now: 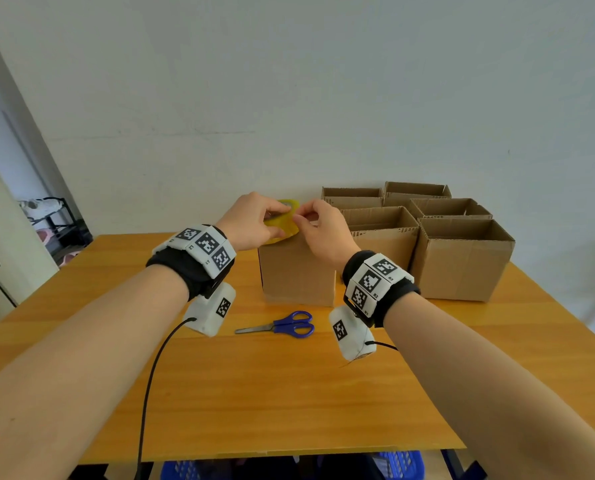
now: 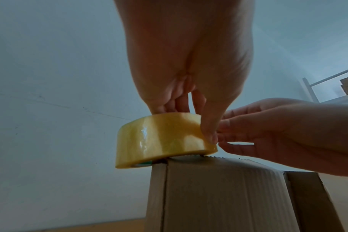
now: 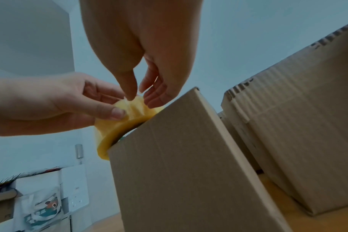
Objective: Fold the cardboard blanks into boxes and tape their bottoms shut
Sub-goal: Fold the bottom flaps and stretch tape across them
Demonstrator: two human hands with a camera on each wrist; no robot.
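Note:
A yellow tape roll (image 1: 284,221) rests on the top left corner of a closed cardboard box (image 1: 297,275) standing mid-table. My left hand (image 1: 254,220) grips the roll from above, thumb on its outer face and fingers in the core. My right hand (image 1: 320,230) meets it from the right, thumb and fingertips pinching the outer layer of tape. In the left wrist view the tape roll (image 2: 161,138) overhangs the box (image 2: 218,196) edge. In the right wrist view the right thumb tip sits on a wrinkle in the tape roll (image 3: 125,124). The box's top face is hidden.
Blue-handled scissors (image 1: 282,325) lie shut on the wooden table (image 1: 254,393) in front of the box. Several open-topped cardboard boxes (image 1: 462,258) stand at the back right against the wall. Blue baskets (image 1: 400,462) sit under the table's near edge.

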